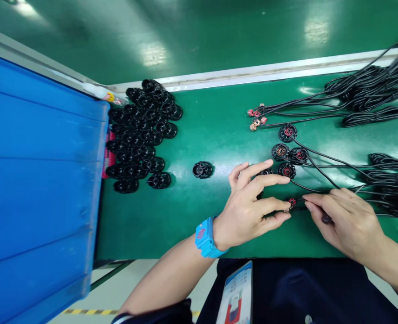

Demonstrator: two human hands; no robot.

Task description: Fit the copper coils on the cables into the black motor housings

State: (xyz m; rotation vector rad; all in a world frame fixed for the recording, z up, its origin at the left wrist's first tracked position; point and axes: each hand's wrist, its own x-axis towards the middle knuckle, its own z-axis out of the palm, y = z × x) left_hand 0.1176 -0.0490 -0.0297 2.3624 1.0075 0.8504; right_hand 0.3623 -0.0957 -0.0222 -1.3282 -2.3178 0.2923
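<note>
My left hand (pixel 249 207), with a blue band on the wrist, pinches a small red-spoked coil piece (pixel 292 202) between thumb and finger; its other fingers are spread. To its right, my right hand (pixel 349 220) is closed on a slim tool with a dark rounded end (pixel 326 219). The tool's tip by the coil piece is too small to make out. Just beyond my left fingers stand black round housings (pixel 287 171) with red or copper-coloured coil pieces inside and black cables running right. Another black housing (pixel 265 172) is partly hidden behind my left hand.
A single black housing (pixel 203 170) stands mid-table, with a dense group of them (pixel 141 135) farther left. A large blue bin (pixel 43 180) fills the left side, beside a white bottle (pixel 100 92). Bundled black cables (pixel 370 87) with loose coil ends (pixel 257 118) lie at the back right.
</note>
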